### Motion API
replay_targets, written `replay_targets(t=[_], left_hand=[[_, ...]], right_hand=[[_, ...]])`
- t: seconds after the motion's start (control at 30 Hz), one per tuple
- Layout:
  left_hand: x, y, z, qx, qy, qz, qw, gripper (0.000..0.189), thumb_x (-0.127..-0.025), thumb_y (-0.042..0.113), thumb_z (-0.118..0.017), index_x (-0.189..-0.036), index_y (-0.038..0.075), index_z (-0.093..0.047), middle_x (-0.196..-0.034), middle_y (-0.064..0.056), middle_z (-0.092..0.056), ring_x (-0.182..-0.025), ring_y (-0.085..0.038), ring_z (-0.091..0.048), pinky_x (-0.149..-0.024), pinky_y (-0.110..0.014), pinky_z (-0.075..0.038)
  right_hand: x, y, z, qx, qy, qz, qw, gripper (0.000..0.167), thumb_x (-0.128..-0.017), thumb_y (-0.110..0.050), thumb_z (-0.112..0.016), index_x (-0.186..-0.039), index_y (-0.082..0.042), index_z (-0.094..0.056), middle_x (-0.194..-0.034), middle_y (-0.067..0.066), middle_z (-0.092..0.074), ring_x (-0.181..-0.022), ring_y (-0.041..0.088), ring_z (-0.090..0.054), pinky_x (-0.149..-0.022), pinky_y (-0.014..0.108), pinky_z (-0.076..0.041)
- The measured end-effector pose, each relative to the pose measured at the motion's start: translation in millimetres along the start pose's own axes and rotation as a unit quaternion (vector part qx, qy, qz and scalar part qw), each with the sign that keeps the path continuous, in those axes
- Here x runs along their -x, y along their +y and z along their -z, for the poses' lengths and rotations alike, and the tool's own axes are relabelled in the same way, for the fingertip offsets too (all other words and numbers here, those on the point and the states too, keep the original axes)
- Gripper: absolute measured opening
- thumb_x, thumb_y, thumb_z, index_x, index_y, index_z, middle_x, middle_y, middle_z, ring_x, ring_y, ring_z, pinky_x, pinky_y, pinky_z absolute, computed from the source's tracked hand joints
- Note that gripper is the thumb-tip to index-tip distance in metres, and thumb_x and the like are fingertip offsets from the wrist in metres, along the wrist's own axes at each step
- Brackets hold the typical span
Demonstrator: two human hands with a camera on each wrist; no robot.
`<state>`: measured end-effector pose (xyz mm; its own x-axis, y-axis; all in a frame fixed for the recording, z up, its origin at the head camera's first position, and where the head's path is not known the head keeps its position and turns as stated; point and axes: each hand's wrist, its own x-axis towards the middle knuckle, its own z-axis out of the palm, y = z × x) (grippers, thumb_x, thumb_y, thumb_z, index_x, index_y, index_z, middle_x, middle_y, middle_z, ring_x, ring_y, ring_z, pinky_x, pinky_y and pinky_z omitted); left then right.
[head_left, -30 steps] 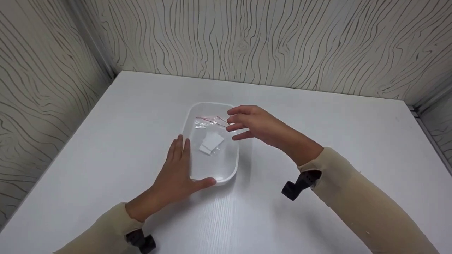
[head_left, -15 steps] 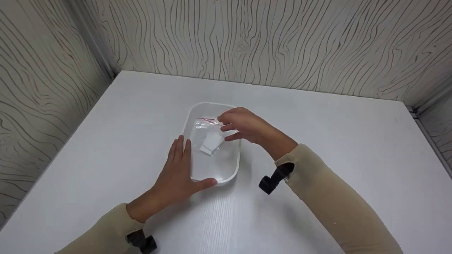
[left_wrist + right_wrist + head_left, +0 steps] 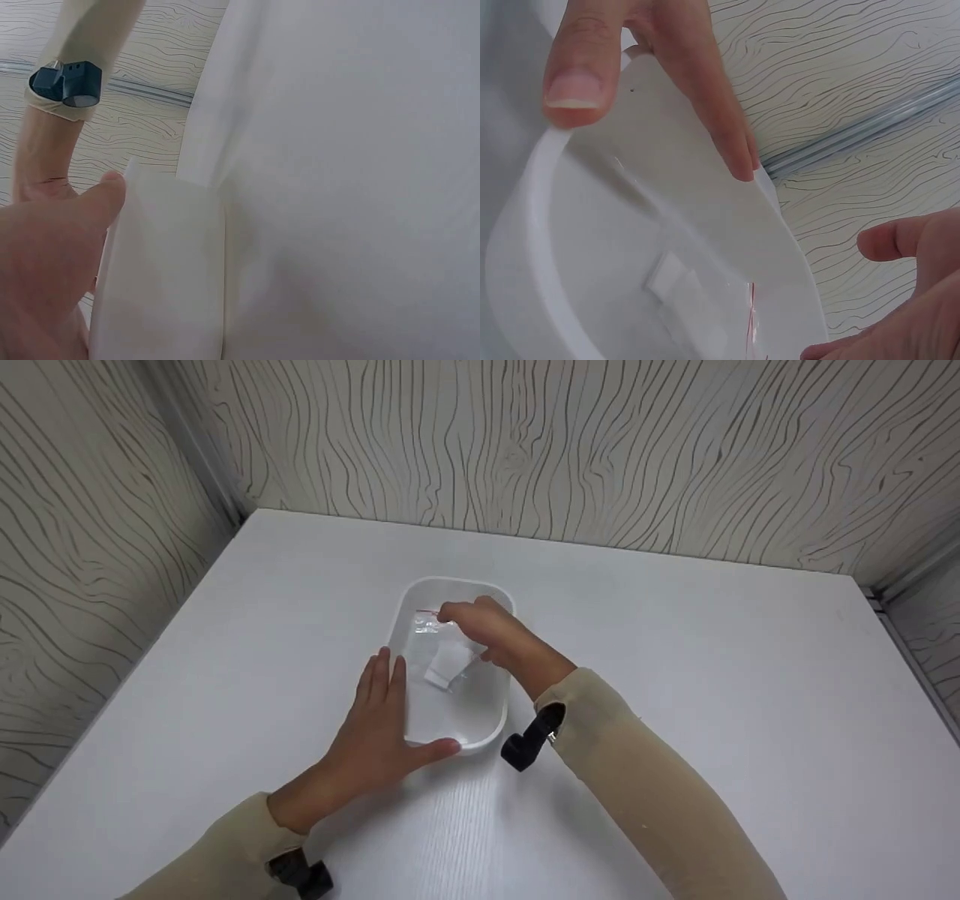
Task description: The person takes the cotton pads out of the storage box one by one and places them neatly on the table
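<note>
A white plastic tub (image 3: 504,712) stands on the table in the head view. My left hand (image 3: 367,739) rests along its near left corner, fingers straight on the left side and thumb on the front rim. Inside lie clear zip bags (image 3: 426,625) with red seal lines, and flat white pieces (image 3: 450,662) in or under clear film. Over the tub's far right part reaches my right hand (image 3: 491,631), fingertips above the bags. In the right wrist view, that hand (image 3: 907,300) has thumb and fingers apart, with nothing seen between them.
The white table (image 3: 675,660) spreads around the tub. Wood-patterned panels (image 3: 525,442) rise behind and at the sides. A black wrist camera (image 3: 525,746) hangs from the right sleeve, close to the tub's near right rim.
My right hand has moved left and down, from beside the right rim to over the bags inside the tub. The left hand and the tub stay in place.
</note>
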<state>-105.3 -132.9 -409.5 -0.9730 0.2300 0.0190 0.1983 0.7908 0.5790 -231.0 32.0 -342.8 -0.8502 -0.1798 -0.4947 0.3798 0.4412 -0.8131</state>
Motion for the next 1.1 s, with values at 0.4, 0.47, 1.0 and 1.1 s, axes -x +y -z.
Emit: replay_targets(t=[0.4, 0.47, 1.0, 1.1], left_hand=[[0.6, 0.1, -0.7, -0.003, 0.001, 0.002, 1.0000, 0.128, -0.079, 0.070, -0.074, -0.157, -0.012, -0.014, -0.166, -0.030, 0.000, -0.154, -0.046, 0.002, -0.118, -0.058, -0.024], [0.4, 0.1, -0.8, -0.005, -0.004, 0.006, 1.0000, 0.128, -0.080, 0.069, -0.074, -0.158, -0.011, -0.012, -0.167, -0.028, 0.003, -0.154, -0.044, 0.004, -0.120, -0.056, -0.022], [0.7, -0.9, -1.3, -0.005, 0.004, 0.006, 1.0000, 0.129, -0.079, 0.071, -0.074, -0.157, -0.012, -0.013, -0.167, -0.029, 0.002, -0.154, -0.044, 0.004, -0.120, -0.056, -0.020], [0.4, -0.5, -2.5, -0.006, 0.002, 0.007, 1.0000, 0.129, -0.079, 0.070, -0.074, -0.158, -0.011, -0.013, -0.167, -0.029, 0.002, -0.154, -0.044, 0.004, -0.121, -0.056, -0.020]], right_hand=[[-5.1, 8, -11, -0.020, 0.011, -0.017, 0.9996, 0.077, -0.091, -0.028, -0.058, -0.156, 0.003, -0.030, -0.148, 0.017, -0.043, -0.130, 0.032, -0.047, -0.113, 0.051, -0.036], [-4.1, 9, -13, -0.023, 0.010, -0.025, 0.9994, 0.073, -0.092, -0.029, -0.058, -0.153, 0.001, -0.034, -0.144, 0.016, -0.046, -0.130, 0.034, -0.047, -0.113, 0.058, -0.034], [2.3, 12, -22, 0.029, 0.040, -0.057, 0.9972, 0.070, -0.087, -0.029, -0.061, -0.149, -0.001, -0.044, -0.150, 0.014, -0.046, -0.133, 0.036, -0.046, -0.105, 0.069, -0.038], [0.5, 15, -20, 0.017, 0.052, -0.065, 0.9964, 0.073, -0.087, -0.029, -0.061, -0.151, -0.001, -0.041, -0.149, 0.015, -0.047, -0.132, 0.035, -0.047, -0.106, 0.061, -0.042]])
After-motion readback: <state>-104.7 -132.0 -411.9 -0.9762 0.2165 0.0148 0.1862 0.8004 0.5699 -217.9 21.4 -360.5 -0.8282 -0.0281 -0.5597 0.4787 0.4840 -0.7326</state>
